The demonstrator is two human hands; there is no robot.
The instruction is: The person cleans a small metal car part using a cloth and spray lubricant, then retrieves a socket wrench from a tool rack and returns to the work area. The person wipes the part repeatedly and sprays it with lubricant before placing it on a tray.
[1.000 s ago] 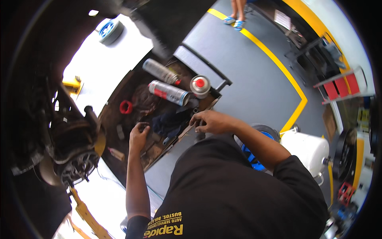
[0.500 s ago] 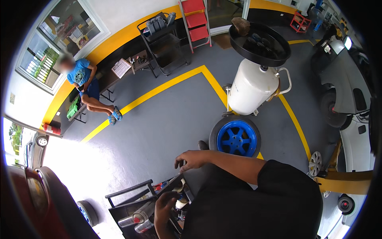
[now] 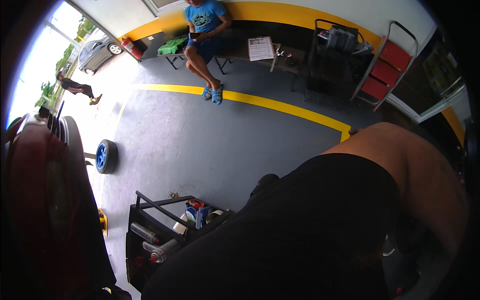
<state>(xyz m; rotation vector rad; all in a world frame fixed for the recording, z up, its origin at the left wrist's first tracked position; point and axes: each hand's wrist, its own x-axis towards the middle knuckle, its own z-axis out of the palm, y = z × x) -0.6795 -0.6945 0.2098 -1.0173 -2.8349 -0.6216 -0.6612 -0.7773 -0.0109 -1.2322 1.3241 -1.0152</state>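
Note:
Neither of my hands shows clearly. A bare arm of mine [image 3: 405, 150] comes out of a black sleeve [image 3: 345, 195] and bends down toward the dark lower right, where its end is lost in shadow. I cannot tell which arm it is. Beside my body at the lower left stands a black tool cart [image 3: 162, 208]. Lying in it are a clear-sided spray can [image 3: 144, 233] and another can with a red top [image 3: 159, 256]. A blue-and-white container [image 3: 191, 212] sits in the cart's far compartment, among smaller things partly hidden by the rail.
A person in blue [image 3: 207, 22] sits on a bench by the wall. A red step ladder [image 3: 387, 67] and black trolley [image 3: 320, 75] stand farther right. A blue-rimmed wheel [image 3: 105, 156] is near the red car [image 3: 42, 200]. Another person [image 3: 77, 89] is outside.
My view has swung left, so the bench and doorway sit more centrally. The white tank and floor wheel have left view. Both hands, earlier above the cart, no longer show.

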